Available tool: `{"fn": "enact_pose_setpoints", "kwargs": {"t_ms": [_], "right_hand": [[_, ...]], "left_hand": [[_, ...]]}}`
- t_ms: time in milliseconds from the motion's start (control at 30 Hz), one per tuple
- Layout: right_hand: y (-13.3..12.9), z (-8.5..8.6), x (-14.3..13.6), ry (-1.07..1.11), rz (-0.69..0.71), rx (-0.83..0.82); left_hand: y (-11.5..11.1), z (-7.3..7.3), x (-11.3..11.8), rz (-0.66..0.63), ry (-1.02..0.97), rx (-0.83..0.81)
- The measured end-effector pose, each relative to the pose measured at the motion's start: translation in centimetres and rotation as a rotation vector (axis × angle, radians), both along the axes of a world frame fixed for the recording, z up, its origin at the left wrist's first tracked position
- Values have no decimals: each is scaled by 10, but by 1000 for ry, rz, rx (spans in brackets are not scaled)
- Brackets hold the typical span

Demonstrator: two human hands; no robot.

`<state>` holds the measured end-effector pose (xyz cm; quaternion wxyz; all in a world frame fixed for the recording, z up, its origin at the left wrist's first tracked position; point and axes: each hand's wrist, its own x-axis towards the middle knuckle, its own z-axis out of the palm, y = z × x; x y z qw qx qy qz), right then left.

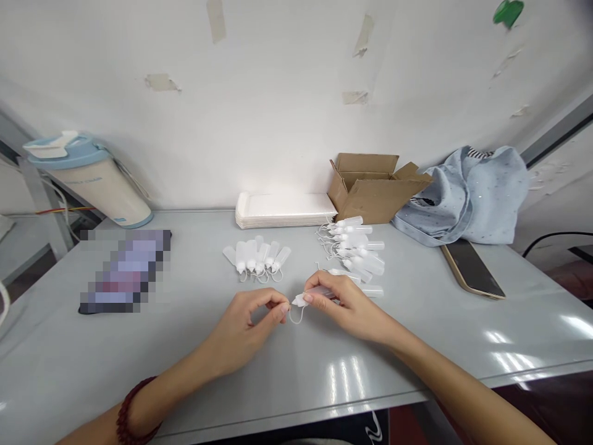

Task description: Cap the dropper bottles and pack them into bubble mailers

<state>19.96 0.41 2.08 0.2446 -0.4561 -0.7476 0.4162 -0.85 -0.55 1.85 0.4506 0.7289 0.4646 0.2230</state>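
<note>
My right hand is wrapped round a small translucent dropper bottle. Its white pointed tip faces left, and a thin white strap loops below it. My left hand is closed in a pinch at the tip, on the strap's far end; any cap there is hidden by the fingertips. Beyond my left hand lies a bunch of similar bottles, tips towards me. Another loose pile of bottles lies beyond my right hand, tips mostly to the left. Some of that pile is covered by the hand.
An open cardboard box and a stack of white padded sheets or envelopes stand against the wall. At the left are a tumbler and a pixelated, phone-like device. A blue cloth bag and a phone lie right.
</note>
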Motion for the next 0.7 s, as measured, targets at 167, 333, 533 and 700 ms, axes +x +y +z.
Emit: {"fn": "enact_pose_setpoints", "kwargs": {"t_ms": [167, 333, 533, 700], "right_hand": [[-1, -1, -1, 3, 12, -4], [-1, -2, -1, -10, 20, 9], [-2, 1, 0, -2, 7, 25], [-3, 5, -2, 21, 2, 37]], "left_hand": [[-1, 0, 0, -16, 10, 8], [1, -1, 1, -24, 24, 10], [3, -1, 1, -42, 29, 73], [7, 1, -3, -58, 39, 178]]}}
